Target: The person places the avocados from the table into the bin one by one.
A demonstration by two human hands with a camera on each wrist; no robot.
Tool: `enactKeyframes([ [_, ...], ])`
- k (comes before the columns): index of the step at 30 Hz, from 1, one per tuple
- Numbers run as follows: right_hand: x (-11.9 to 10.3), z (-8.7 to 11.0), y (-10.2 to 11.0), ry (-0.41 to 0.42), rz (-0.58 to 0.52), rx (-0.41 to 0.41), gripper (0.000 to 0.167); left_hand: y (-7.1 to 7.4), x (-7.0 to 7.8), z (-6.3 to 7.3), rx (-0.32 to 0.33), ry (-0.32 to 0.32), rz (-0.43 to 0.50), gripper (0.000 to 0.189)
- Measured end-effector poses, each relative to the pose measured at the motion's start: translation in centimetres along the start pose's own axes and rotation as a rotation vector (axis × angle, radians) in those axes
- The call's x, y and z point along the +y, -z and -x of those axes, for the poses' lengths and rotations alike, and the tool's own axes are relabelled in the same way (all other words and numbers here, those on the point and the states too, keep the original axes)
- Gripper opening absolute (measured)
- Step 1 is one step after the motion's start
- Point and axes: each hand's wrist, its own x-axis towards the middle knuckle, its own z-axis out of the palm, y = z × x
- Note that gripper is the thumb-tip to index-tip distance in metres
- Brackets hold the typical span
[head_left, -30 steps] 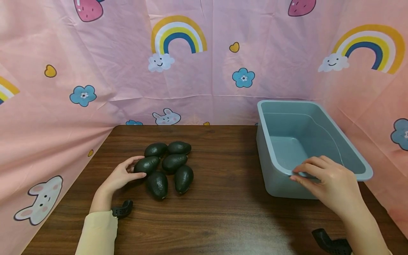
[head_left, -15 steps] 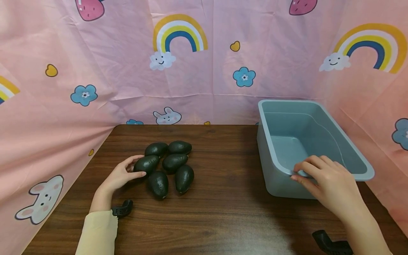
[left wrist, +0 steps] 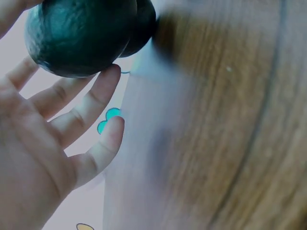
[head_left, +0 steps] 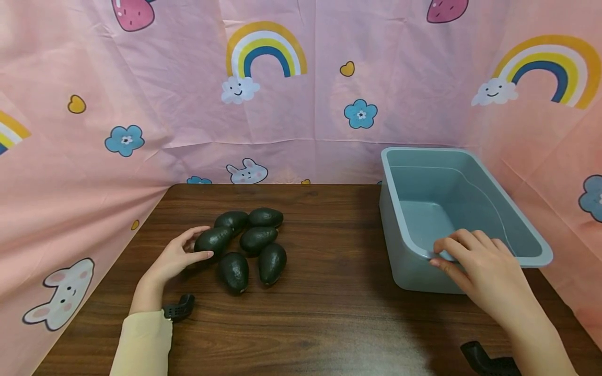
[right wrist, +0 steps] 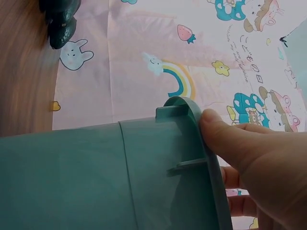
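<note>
Head view: the left hand (head_left: pixel 176 256) is closed partway, its thumb and fingers set around the leftmost avocado (head_left: pixel 213 240), which it grasps at the left end on the dark wooden table (head_left: pixel 329 324). Five other avocados (head_left: pixel 257 240) lie grouped to the right of the hand, two on the far side, the remainder nearer. At the right side of the table, the right hand (head_left: pixel 489 274) pinches the near rim of a grey-blue bin (head_left: pixel 408 269) between thumb and fingers, with little gap between them. A patterned pink cloth (head_left: pixel 310 120) stands along the far edge. Left wrist view: the grasped avocado fills the upper left; fingertips bear against its surface, while the lowest visible finger (left wrist: pixel 108 141) is extended and clear of it. A second dark avocado shows just behind. Right wrist view: the thumb (right wrist: pixel 220 132) seats against the rim; the other fingers are partly hidden behind it. Dark avocados appear at the upper left, indistinct.
</note>
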Motion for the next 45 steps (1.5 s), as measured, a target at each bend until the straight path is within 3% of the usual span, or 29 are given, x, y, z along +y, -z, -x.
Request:
enactKeyframes([
  [23,-0.1,-0.2,0.1,0.000,0.030,0.008,0.052,0.4,2.7,0.2,0.053,-0.066,0.028,0.068],
  [34,-0.1,-0.2,0.2,0.002,0.027,0.012,0.053,0.2,3.7,0.1,0.088,-0.086,0.070,0.068],
  [45,-0.2,-0.2,0.2,0.009,0.033,0.034,0.052,-0.6,5.2,-0.1,0.122,-0.153,0.081,0.067],
])
